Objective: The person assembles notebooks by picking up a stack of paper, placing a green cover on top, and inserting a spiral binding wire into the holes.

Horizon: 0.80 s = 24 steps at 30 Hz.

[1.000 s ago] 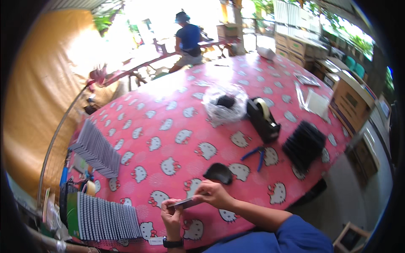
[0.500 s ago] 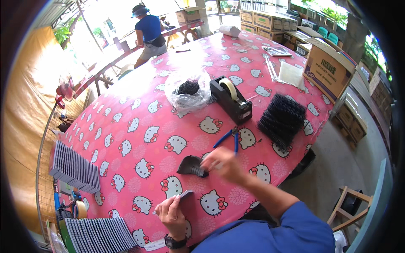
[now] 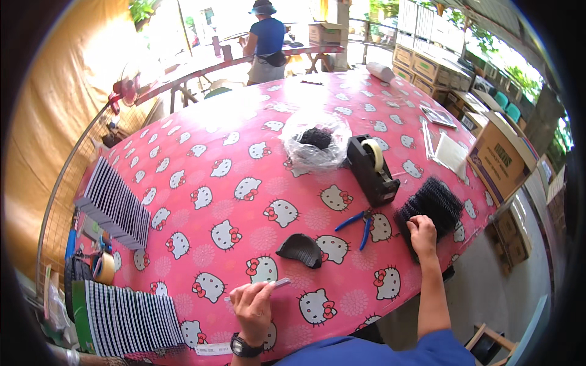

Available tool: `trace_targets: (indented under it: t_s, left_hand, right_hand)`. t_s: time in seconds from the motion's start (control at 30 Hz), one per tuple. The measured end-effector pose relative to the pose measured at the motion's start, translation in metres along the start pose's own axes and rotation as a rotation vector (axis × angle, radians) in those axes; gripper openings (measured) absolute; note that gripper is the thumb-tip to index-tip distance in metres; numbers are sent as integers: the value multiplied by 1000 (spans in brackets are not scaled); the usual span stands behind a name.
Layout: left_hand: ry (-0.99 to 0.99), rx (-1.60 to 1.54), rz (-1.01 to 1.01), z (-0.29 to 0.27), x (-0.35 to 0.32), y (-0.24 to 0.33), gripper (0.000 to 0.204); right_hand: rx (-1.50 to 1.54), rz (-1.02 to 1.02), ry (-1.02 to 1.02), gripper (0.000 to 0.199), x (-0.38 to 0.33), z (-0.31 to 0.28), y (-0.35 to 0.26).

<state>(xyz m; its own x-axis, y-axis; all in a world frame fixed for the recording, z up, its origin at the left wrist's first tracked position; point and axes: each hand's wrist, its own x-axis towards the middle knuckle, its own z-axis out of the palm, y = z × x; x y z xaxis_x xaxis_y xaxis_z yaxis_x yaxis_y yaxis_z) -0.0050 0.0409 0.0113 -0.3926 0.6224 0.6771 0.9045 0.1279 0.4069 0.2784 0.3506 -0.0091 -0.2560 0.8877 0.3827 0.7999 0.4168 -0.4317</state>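
My left hand (image 3: 251, 306), with a dark watch on the wrist, is closed on a thin small notepad (image 3: 281, 283) seen nearly edge-on; its fingers cover most of it. Over to the right, my right hand (image 3: 422, 235) pinches at the near side of a pile of black spiral binding coils (image 3: 436, 204). Its fingertips touch the coils, and a single coil cannot be made out between them. Between the hands lies a curved black ridged piece (image 3: 300, 250). Beyond that, blue-handled pliers (image 3: 360, 227) rest with their handles spread.
A black tape dispenser (image 3: 371, 171) stands beside a clear plastic bag (image 3: 293, 146) with black material inside. Stacks of small notebooks (image 3: 116, 210) (image 3: 131, 317) line the left edge. A cardboard box (image 3: 502, 160) is at the right edge. Another person (image 3: 267, 46) stands at a far bench.
My right hand has moved from beside the curved black piece rightward to the coil pile. The left hand still holds the notepad. The whole view has shifted and turned.
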Motion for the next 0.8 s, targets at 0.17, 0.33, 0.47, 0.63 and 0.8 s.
trace_targets:
  t_s: [0.17,0.33,0.47,0.63,0.8]
  left_hand:
    - [-3,16,23,-4,21,-16,23]
    - [22,-24,-1,9,17,-28,18]
    - [43,-20,-48,2,13,-26,15]
    - [3,-29,-36,6,13,-25,16]
    - [-10,-58,-59,5,10,-28,18]
  right_hand:
    - [56,37,108,15,20,-11,7]
    - [581,-22,-178,31,-8,-36,-105]
    - [720,-533,-602,23,-46,-2,-197]
    - [781,-653,-704,22,-49,30,-226]
    - [709,-699,-747,22,-43,36,-232]
